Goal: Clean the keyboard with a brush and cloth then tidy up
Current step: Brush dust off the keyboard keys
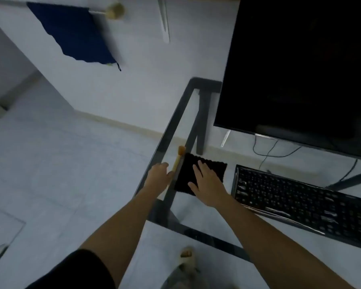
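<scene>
Both hands: right (206,184) flat, open on cloth (213,170); left (158,174) seemingly grips brush (178,157).

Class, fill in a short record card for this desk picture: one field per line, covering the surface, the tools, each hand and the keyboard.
surface: glass desk with a dark frame
cloth: black cloth lying flat near the desk's left edge
brush: wooden brush beside the cloth, bristles pointing away
left hand: left hand at the brush handle; grip unclear
right hand: right hand open, palm down on the cloth
keyboard: black keyboard right of the cloth, untouched
monitor: dark monitor behind the keyboard
</scene>
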